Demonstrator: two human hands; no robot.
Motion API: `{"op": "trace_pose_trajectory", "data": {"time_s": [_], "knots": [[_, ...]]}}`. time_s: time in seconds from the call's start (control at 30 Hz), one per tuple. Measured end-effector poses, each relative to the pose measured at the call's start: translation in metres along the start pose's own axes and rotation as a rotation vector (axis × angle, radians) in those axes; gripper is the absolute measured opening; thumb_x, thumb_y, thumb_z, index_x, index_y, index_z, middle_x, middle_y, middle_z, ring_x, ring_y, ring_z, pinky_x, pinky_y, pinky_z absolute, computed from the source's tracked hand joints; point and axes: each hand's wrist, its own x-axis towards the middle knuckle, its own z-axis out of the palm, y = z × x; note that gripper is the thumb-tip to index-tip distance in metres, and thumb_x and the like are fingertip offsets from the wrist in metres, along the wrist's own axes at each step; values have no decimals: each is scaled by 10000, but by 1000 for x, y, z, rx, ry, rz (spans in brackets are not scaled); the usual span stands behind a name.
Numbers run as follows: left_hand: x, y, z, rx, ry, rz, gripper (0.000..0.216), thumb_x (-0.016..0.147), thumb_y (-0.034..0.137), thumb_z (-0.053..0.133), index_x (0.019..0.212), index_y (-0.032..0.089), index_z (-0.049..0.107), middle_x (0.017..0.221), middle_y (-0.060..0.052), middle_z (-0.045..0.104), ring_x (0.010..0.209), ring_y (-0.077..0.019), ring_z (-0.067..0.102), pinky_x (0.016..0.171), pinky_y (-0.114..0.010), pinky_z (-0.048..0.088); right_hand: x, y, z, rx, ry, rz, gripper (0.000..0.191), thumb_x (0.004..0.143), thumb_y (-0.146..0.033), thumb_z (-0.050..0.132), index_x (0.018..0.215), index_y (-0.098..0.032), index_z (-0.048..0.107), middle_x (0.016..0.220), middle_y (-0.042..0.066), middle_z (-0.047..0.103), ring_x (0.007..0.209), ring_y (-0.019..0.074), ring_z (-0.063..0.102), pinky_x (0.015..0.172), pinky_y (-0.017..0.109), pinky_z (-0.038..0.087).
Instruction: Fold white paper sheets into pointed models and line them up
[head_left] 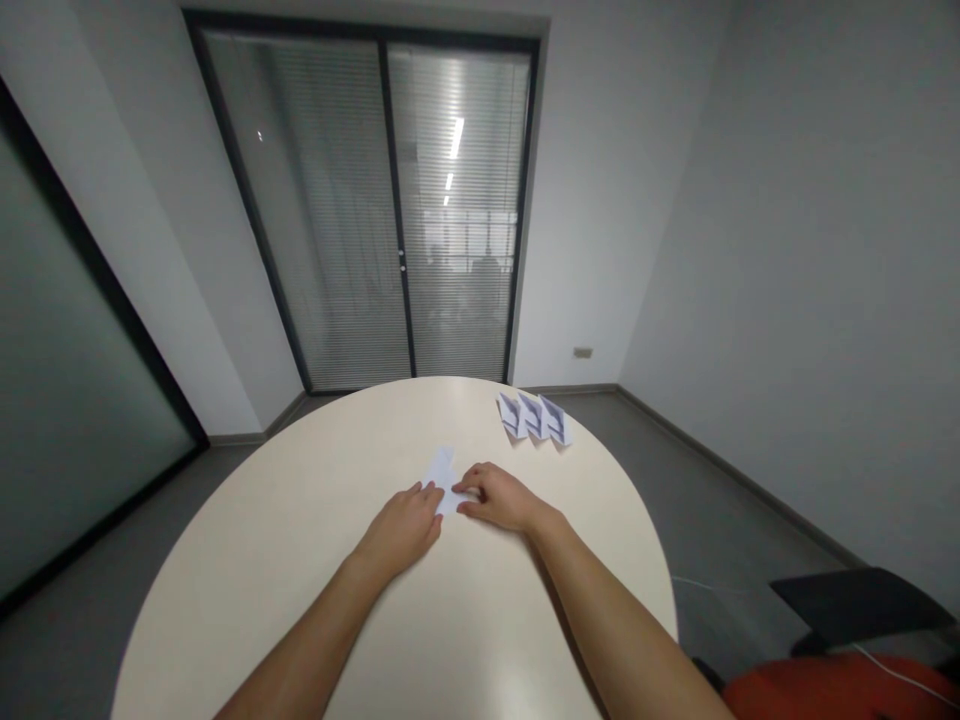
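Note:
A small white piece of folded paper (442, 470) lies on the table in front of me, with a narrow part pointing away. My left hand (403, 528) holds its left side, fingers over the paper and thumb by the near edge. At the right corner, my right hand (501, 497) has its thumb and index finger closed in a pinch on the paper. The fingertips partly cover the folds. Farther back to the right, three folded paper pieces (533, 418) with bluish-purple inner faces sit side by side, apart from both hands.
The round cream table (300, 520) has a curved edge all round. A red chair seat (832, 690) and a black chair part (862, 603) are at the lower right, with a thin white cable. Behind the table stands a glass partition with blinds (330, 220).

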Motion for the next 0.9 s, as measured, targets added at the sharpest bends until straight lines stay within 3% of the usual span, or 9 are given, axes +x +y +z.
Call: {"op": "trace_pose_trajectory", "data": {"time_s": [0.23,0.37,0.63,0.73,0.9], "knots": [[0,-6,4,-65,9,-8,317,977,242,414,1250,174,561,1241,-143,658,1170,-272,623,993,-390,477,-1,-3,-4,9,-10,-19,433,822,-359,764,1229,-222,716,1176,108,700,1111,249,617,1002,364,453],[-1,-6,3,-102,15,-17,341,980,239,396,1273,178,560,1235,-144,661,1132,-269,646,976,-386,485,-2,-5,-5,24,-5,-15,376,836,-330,746,1198,-228,733,1239,105,676,1135,241,616,1014,349,452],[-4,-13,8,-166,23,-38,456,956,331,472,1375,160,521,1403,-168,586,1306,-281,560,1095,-383,425,0,-16,-8,10,5,-20,210,892,-293,662,1056,-236,780,1027,51,761,1000,205,660,913,295,460],[-3,-17,14,-210,34,-46,501,959,288,456,1438,143,471,1471,-176,532,1328,-263,546,1121,-378,408,0,-18,-9,7,6,-15,192,899,-304,652,1017,-232,786,977,44,768,957,198,670,885,281,462],[-2,-22,22,-372,86,-4,467,976,222,402,1433,165,477,1426,-143,589,1262,-220,600,1094,-360,440,-1,-22,-12,7,19,-49,305,844,-400,733,1089,-222,765,1079,66,752,1040,226,661,952,310,456]]}}
